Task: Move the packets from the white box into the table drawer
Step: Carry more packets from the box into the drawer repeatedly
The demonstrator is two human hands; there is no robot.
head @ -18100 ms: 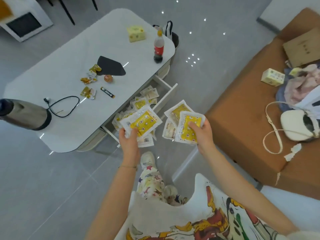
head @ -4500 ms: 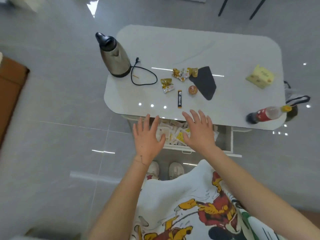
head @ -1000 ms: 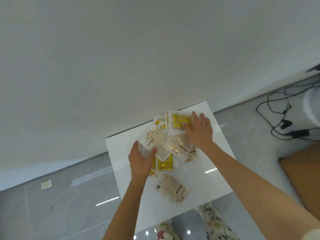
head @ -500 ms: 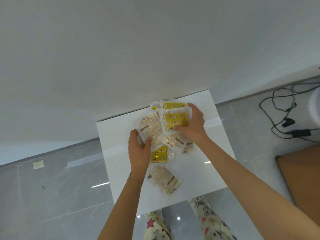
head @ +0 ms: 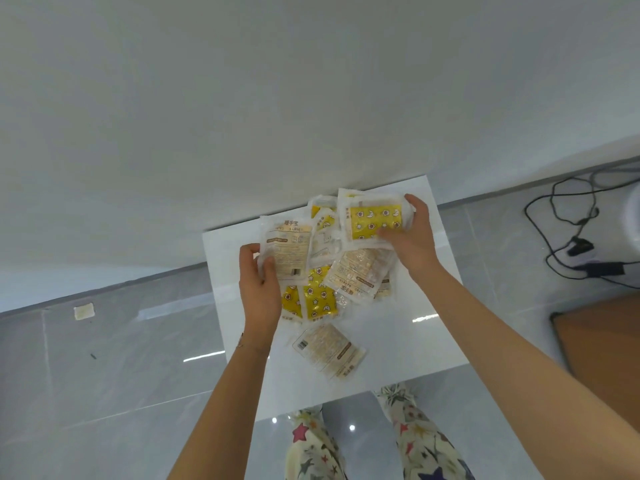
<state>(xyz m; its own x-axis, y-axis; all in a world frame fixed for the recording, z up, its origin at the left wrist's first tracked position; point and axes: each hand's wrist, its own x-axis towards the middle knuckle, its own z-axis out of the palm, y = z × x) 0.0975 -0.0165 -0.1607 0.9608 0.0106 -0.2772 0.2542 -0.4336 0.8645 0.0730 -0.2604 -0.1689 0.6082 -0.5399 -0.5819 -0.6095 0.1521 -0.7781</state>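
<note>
A pile of white and yellow packets (head: pixel 322 296) lies on top of the white box (head: pixel 398 334) against the wall. My left hand (head: pixel 259 289) grips a packet (head: pixel 289 252) with its printed back up, at the pile's left side. My right hand (head: pixel 414 237) holds a yellow-faced packet (head: pixel 375 221) at the pile's far right. One packet (head: pixel 329 351) lies apart, nearer to me. The table and its drawer are out of view.
A white wall (head: pixel 311 98) rises right behind the box. Black cables and an adapter (head: pixel 588 251) lie on the grey floor to the right. A brown board edge (head: pixel 602 341) shows at right. My legs (head: pixel 381 441) stand close in front of the box.
Earlier I was at the table drawer with both hands spread. Over the last second both hands closed on packets from the pile and raised them a little.
</note>
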